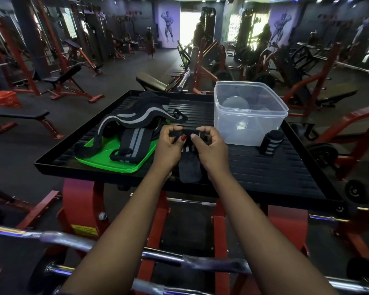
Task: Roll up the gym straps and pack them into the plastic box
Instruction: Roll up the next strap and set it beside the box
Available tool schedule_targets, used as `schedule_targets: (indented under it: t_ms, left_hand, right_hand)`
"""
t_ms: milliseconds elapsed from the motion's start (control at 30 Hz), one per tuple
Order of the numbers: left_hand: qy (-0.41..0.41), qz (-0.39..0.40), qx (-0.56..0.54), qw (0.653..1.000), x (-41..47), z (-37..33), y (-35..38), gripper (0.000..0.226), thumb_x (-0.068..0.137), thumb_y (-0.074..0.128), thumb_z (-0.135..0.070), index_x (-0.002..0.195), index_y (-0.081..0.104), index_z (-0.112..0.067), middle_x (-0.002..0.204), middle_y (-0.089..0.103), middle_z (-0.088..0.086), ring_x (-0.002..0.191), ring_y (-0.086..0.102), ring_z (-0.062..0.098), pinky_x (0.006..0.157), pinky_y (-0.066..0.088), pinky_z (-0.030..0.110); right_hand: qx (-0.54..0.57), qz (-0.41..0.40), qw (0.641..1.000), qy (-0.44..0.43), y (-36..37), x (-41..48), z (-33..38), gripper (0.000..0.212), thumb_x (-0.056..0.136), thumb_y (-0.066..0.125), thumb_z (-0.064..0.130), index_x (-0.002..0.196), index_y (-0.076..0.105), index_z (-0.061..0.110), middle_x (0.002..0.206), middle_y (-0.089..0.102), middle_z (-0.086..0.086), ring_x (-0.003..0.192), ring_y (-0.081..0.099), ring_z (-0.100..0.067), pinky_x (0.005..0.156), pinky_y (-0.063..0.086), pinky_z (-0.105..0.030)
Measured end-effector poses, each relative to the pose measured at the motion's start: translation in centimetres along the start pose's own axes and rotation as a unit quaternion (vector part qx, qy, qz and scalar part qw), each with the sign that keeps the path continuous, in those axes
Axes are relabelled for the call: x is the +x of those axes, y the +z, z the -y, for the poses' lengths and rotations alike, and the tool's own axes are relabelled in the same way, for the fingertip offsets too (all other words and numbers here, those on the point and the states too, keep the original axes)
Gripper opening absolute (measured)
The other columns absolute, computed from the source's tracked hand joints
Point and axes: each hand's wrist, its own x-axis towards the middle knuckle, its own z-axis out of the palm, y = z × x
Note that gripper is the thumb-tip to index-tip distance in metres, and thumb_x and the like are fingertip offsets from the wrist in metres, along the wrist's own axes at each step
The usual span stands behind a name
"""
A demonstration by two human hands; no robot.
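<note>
Left hand (168, 145) and right hand (209, 145), fingers (197, 135) clenched on the strap (189, 143) at the bench (264, 173) centre; its tail hangs toward the near edge. Judgement: keep turns tight, edges aligned. Plastic box (249, 124), far right corner, apparently empty; one rolled strap (270, 143) stands beside it.

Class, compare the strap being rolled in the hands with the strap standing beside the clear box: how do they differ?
The strap in the hands is partly rolled, its tail trailing loose; the strap beside the box is fully rolled. The first is held by both hands, the second stands alone, upright. Both are black with grey stripes.
</note>
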Motion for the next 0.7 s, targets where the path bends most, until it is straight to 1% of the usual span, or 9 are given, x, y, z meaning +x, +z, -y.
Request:
schedule_targets:
  t_ms: [100,167,267,367,400,500,567,633,700]
  left_hand:
    - [-0.018,0.002,-0.030,0.999,-0.13,-0.33,0.28,0.026,0.091,0.057,-0.002,0.096,0.052,-0.027,0.096,0.065,0.014,0.087,0.063,0.025,0.081,0.053,0.042]
    - [-0.019,0.006,-0.057,0.998,-0.18,-0.50,0.33,0.018,0.091,0.062,-0.010,0.103,0.056,-0.022,0.087,0.068,0.010,0.080,0.065,0.020,0.076,0.054,0.036]
    - [-0.027,0.008,-0.061,0.998,-0.25,-0.61,0.17,0.023,0.091,0.063,-0.019,0.113,0.062,-0.012,0.080,0.070,0.009,0.071,0.066,0.014,0.066,0.055,0.026]
    - [-0.010,0.013,-0.039,0.999,-0.22,-0.56,0.26,0.022,0.094,0.057,-0.014,0.113,0.061,-0.004,0.058,0.062,-0.008,0.048,0.056,-0.005,0.050,0.043,0.011]
    - [-0.004,0.013,-0.028,1.000,-0.21,-0.50,0.34,0.020,0.095,0.055,-0.012,0.112,0.060,-0.003,0.051,0.058,-0.011,0.042,0.051,-0.006,0.046,0.039,0.008]
    - [0.005,0.005,0.000,1.000,-0.14,-0.44,0.22,0.020,0.094,0.057,-0.016,0.111,0.062,-0.005,0.064,0.061,-0.009,0.050,0.056,-0.006,0.052,0.043,0.011]
    - [0.013,0.007,0.027,1.000,-0.10,-0.35,0.14,0.018,0.092,0.060,-0.018,0.109,0.064,-0.013,0.069,0.063,-0.005,0.057,0.058,-0.001,0.058,0.045,0.016]
    - [0.025,0.010,0.050,0.998,-0.06,-0.19,0.11,0.017,0.089,0.064,-0.019,0.106,0.063,-0.025,0.066,0.060,0.001,0.059,0.052,0.009,0.060,0.044,0.024]
    - [0.029,0.011,0.051,0.998,-0.03,-0.10,0.07,0.022,0.088,0.065,-0.015,0.106,0.063,-0.027,0.064,0.055,0.002,0.059,0.047,0.012,0.062,0.043,0.028]
  right_hand:
    - [0.011,-0.005,1.000,0.008,0.03,0.02,0.10,0.018,0.083,0.070,0.019,0.092,0.062,0.033,0.088,0.067,0.006,0.086,0.065,-0.016,0.084,0.056,-0.041]
    - [0.016,-0.009,1.000,0.002,0.01,-0.03,0.19,0.020,0.083,0.069,0.018,0.092,0.061,0.033,0.089,0.067,0.008,0.087,0.065,-0.015,0.085,0.055,-0.041]
    - [0.016,-0.009,1.000,-0.001,0.03,-0.12,0.17,0.023,0.081,0.070,0.016,0.089,0.060,0.035,0.093,0.068,0.007,0.089,0.065,-0.015,0.086,0.055,-0.043]
    - [0.018,-0.010,1.000,-0.003,-0.07,-0.11,0.18,0.025,0.081,0.069,0.012,0.088,0.059,0.034,0.091,0.066,0.010,0.085,0.062,-0.008,0.085,0.056,-0.039]
    - [0.020,-0.009,1.000,-0.002,-0.14,-0.07,0.20,0.024,0.081,0.069,0.012,0.090,0.060,0.032,0.091,0.065,0.012,0.084,0.061,-0.006,0.085,0.056,-0.037]
    - [0.031,0.001,0.999,0.008,-0.13,0.05,0.10,0.017,0.084,0.069,0.024,0.099,0.064,0.029,0.092,0.065,0.015,0.087,0.062,-0.003,0.085,0.055,-0.031]
    - [0.030,0.004,0.999,0.023,0.02,0.14,-0.19,0.021,0.086,0.068,0.034,0.106,0.064,0.030,0.096,0.066,0.012,0.092,0.064,-0.007,0.086,0.054,-0.029]
    - [0.029,0.001,0.999,0.038,0.10,0.26,-0.35,0.022,0.088,0.066,0.035,0.109,0.064,0.027,0.096,0.066,0.009,0.093,0.064,-0.010,0.084,0.053,-0.026]
    - [0.043,0.003,0.998,0.049,0.11,0.35,-0.40,0.018,0.091,0.065,0.029,0.108,0.063,0.025,0.095,0.065,0.009,0.090,0.062,-0.008,0.077,0.051,-0.020]
